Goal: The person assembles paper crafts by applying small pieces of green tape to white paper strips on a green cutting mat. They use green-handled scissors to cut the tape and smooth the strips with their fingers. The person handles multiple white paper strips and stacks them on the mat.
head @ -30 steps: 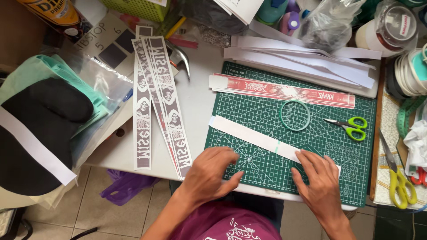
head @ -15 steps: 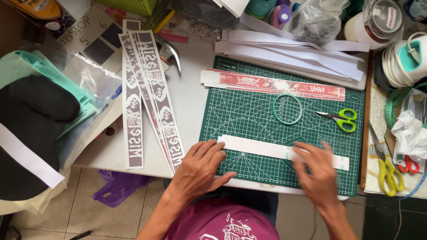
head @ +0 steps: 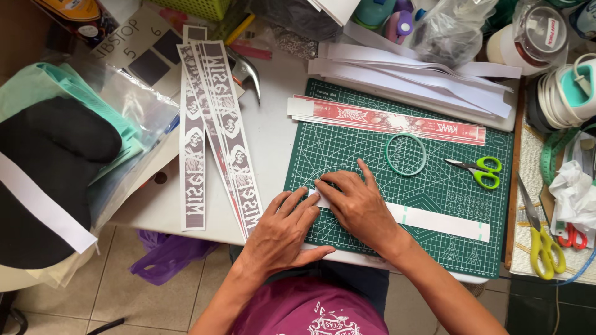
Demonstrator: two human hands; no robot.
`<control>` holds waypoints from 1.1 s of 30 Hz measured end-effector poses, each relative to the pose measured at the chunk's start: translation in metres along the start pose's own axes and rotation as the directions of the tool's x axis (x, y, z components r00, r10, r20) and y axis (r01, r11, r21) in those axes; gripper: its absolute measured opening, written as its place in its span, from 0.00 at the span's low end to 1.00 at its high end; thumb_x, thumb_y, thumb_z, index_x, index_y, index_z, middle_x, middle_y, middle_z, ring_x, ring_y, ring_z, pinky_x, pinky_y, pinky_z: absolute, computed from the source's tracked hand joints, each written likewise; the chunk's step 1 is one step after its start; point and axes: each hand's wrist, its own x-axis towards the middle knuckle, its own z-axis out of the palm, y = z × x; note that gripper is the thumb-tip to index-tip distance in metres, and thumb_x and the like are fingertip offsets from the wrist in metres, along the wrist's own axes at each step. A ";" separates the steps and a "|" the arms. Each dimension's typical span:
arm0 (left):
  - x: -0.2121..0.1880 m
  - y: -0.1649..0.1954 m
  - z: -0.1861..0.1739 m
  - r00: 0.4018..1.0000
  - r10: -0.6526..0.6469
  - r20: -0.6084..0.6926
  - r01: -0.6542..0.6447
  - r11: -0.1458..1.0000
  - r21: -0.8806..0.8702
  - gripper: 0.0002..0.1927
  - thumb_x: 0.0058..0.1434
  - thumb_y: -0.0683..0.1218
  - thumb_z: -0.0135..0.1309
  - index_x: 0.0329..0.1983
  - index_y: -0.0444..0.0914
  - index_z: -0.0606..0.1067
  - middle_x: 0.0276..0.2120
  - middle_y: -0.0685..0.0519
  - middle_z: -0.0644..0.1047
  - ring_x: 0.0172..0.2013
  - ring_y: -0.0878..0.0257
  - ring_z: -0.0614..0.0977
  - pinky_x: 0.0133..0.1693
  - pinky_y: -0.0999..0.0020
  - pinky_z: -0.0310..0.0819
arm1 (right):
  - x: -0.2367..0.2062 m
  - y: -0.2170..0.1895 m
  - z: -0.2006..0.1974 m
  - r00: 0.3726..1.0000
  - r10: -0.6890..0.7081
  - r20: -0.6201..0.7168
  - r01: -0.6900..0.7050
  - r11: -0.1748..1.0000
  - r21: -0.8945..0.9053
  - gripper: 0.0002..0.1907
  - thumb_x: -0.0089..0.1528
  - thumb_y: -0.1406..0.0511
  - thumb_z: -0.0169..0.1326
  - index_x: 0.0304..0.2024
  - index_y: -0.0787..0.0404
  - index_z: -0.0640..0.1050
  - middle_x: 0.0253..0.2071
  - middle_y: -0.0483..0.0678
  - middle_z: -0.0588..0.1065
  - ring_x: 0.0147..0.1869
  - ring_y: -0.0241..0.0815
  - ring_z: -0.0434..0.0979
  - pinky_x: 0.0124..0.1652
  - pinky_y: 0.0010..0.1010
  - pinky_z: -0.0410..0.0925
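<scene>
Both hands lie flat and open, gripping nothing. The right hand (head: 355, 205) presses the left end of a white paper strip (head: 434, 218) lying on the green cutting mat (head: 347, 149) near the worktop's front edge. The left hand (head: 280, 231) rests just beside it, at the mat's front left corner.

Left end of the white paper strip (head: 437, 220) hidden beneath the right hand (head: 357, 205) and left hand (head: 282, 232). Cutting mat (head: 347, 149) partly covered along its upper edge by stacked paper sheets (head: 422, 77). Yellow scissors (head: 541, 239) partly overlapped by crumpled paper.
</scene>
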 end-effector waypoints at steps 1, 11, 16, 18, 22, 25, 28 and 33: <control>0.000 0.000 0.000 1.000 -0.001 0.003 0.001 1.000 0.000 0.38 0.60 0.71 0.55 0.48 0.30 0.75 0.57 0.40 0.76 0.62 0.45 0.73 0.63 0.50 0.65 | 0.000 0.000 0.000 1.000 0.004 -0.004 -0.004 1.000 -0.001 0.21 0.59 0.66 0.60 0.57 0.57 0.78 0.53 0.46 0.75 0.61 0.44 0.74 0.70 0.62 0.52; -0.002 -0.001 0.002 1.000 -0.007 -0.005 0.006 1.000 -0.007 0.40 0.60 0.71 0.55 0.52 0.29 0.74 0.58 0.40 0.76 0.62 0.45 0.73 0.62 0.50 0.65 | 0.003 -0.002 0.001 0.998 0.051 -0.045 -0.044 0.989 0.141 0.15 0.60 0.67 0.59 0.51 0.56 0.80 0.51 0.45 0.79 0.56 0.42 0.78 0.71 0.63 0.50; -0.003 -0.001 0.002 1.000 -0.006 0.002 0.006 1.000 0.001 0.39 0.61 0.71 0.55 0.51 0.30 0.74 0.58 0.40 0.76 0.62 0.45 0.74 0.62 0.50 0.65 | 0.001 -0.001 -0.001 0.994 0.113 0.002 -0.110 0.956 0.271 0.18 0.61 0.70 0.57 0.54 0.57 0.78 0.47 0.45 0.80 0.53 0.43 0.81 0.72 0.62 0.49; -0.003 0.000 0.003 1.000 -0.008 0.004 0.008 1.000 0.001 0.39 0.61 0.71 0.55 0.50 0.30 0.74 0.58 0.40 0.76 0.62 0.45 0.73 0.62 0.50 0.65 | 0.001 0.000 -0.001 0.992 0.128 0.015 -0.126 0.945 0.301 0.19 0.61 0.70 0.56 0.56 0.57 0.77 0.47 0.46 0.80 0.51 0.42 0.81 0.72 0.62 0.49; -0.003 -0.001 0.003 1.000 -0.011 0.010 0.011 1.000 -0.016 0.39 0.61 0.71 0.55 0.50 0.30 0.74 0.57 0.41 0.76 0.62 0.45 0.73 0.62 0.50 0.65 | 0.001 0.000 -0.001 0.992 0.129 0.013 -0.126 0.937 0.327 0.23 0.61 0.71 0.55 0.60 0.58 0.75 0.47 0.46 0.80 0.51 0.42 0.82 0.72 0.63 0.48; -0.003 0.000 0.003 1.000 -0.011 0.012 0.011 1.000 -0.007 0.39 0.61 0.71 0.54 0.50 0.30 0.75 0.57 0.41 0.76 0.62 0.45 0.73 0.62 0.50 0.66 | 0.000 0.000 -0.001 0.993 0.115 0.004 -0.111 0.949 0.294 0.24 0.62 0.71 0.55 0.61 0.57 0.74 0.47 0.47 0.80 0.52 0.42 0.81 0.72 0.62 0.49; -0.002 0.000 0.002 1.000 -0.014 0.015 0.014 1.000 0.005 0.39 0.61 0.72 0.54 0.50 0.30 0.74 0.58 0.41 0.76 0.62 0.45 0.73 0.62 0.50 0.66 | -0.001 -0.002 0.000 0.996 0.092 -0.001 -0.089 0.963 0.253 0.25 0.61 0.71 0.56 0.62 0.58 0.73 0.48 0.46 0.80 0.54 0.42 0.80 0.72 0.63 0.49; -0.003 0.001 0.001 1.000 0.018 -0.023 -0.017 0.999 0.027 0.38 0.61 0.71 0.54 0.48 0.31 0.75 0.57 0.41 0.77 0.61 0.46 0.75 0.61 0.51 0.67 | -0.004 -0.007 -0.001 0.999 0.041 -0.019 -0.037 0.985 0.166 0.28 0.59 0.72 0.59 0.63 0.59 0.72 0.50 0.45 0.80 0.57 0.41 0.79 0.71 0.63 0.50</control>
